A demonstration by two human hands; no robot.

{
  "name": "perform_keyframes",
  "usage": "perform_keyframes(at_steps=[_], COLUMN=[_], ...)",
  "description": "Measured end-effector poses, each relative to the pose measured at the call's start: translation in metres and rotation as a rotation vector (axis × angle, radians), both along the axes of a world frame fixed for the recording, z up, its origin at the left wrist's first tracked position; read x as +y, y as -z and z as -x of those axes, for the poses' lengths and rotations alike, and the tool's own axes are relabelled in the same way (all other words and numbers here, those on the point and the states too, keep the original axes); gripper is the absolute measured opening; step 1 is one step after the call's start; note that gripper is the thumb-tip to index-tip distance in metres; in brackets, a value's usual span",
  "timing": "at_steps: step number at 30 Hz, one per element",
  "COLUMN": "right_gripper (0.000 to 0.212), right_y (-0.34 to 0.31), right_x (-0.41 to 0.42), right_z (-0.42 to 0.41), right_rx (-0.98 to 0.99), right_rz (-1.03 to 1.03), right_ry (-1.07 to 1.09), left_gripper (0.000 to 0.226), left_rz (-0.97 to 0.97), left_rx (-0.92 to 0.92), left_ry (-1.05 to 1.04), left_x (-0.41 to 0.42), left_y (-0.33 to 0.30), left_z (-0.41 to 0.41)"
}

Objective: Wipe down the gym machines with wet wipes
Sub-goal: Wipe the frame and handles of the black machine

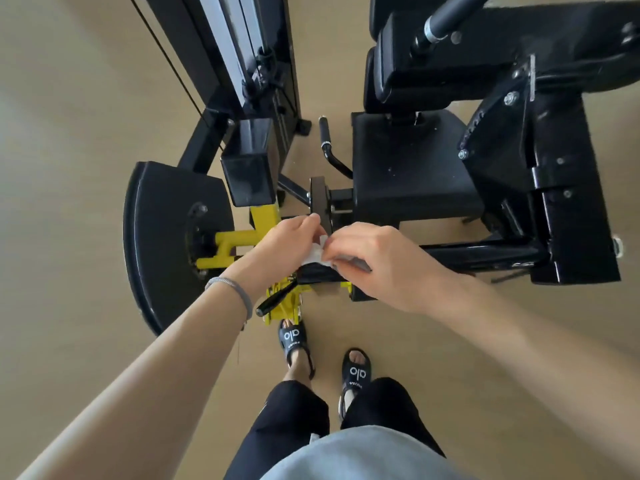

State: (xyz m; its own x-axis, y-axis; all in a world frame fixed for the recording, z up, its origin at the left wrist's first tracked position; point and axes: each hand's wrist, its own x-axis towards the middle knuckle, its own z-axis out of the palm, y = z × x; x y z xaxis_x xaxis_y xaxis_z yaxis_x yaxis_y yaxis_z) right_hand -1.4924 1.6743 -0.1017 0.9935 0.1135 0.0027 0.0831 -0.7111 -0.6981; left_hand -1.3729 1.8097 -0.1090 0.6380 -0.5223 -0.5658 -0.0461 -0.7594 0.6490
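A black and yellow gym machine stands in front of me, with a black seat pad (412,168) and a yellow frame (242,237). Both my hands meet above its front end. My left hand (287,244) and my right hand (374,261) each pinch a small white wet wipe (317,249) between their fingertips. The wipe is crumpled and mostly hidden by my fingers. A silver bracelet sits on my left wrist.
A curved black plate (156,237) sits at the machine's left. The weight stack tower (242,64) with cables rises behind it. A black lever handle (277,297) juts out under my left hand. My sandalled feet (294,344) stand on the tan floor (69,133) just before the machine.
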Motion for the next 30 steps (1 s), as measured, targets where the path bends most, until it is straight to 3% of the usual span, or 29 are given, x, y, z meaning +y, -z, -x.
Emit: perform_keyframes(at_steps=[7, 11, 16, 20, 23, 25, 28, 30], right_gripper=[0.021, 0.020, 0.018, 0.019, 0.019, 0.019, 0.020, 0.020], right_y=[0.016, 0.022, 0.031, 0.036, 0.039, 0.038, 0.029, 0.024], right_x=[-0.020, -0.030, -0.024, -0.001, 0.008, 0.007, 0.008, 0.009], right_z=[0.048, 0.074, 0.109, 0.141, 0.152, 0.156, 0.159, 0.161], right_rx=[-0.299, -0.384, -0.421, -0.286, -0.030, 0.099, 0.154, 0.157], right_rz=[0.205, 0.275, 0.218, 0.118, -0.183, -0.419, -0.788, -0.900], right_ry=[0.081, 0.189, 0.565, 0.780, 1.067, 1.220, 1.236, 1.201], left_gripper=[0.041, 0.032, 0.023, 0.005, 0.006, 0.009, 0.023, 0.028], left_rz=[-0.050, -0.126, -0.033, 0.197, 0.251, 0.238, 0.222, 0.269], left_rx=[-0.368, -0.692, -1.022, -1.210, -1.108, -0.890, -0.282, 0.059], left_ry=[-0.034, 0.136, 0.010, 0.215, 0.355, 0.337, 0.091, -0.046], left_x=[0.006, 0.012, 0.011, 0.014, 0.012, 0.009, -0.005, -0.021], left_y=[0.001, 0.005, 0.002, 0.002, 0.014, 0.023, 0.022, 0.018], left_z=[0.054, 0.071, 0.099, 0.127, 0.148, 0.161, 0.174, 0.183])
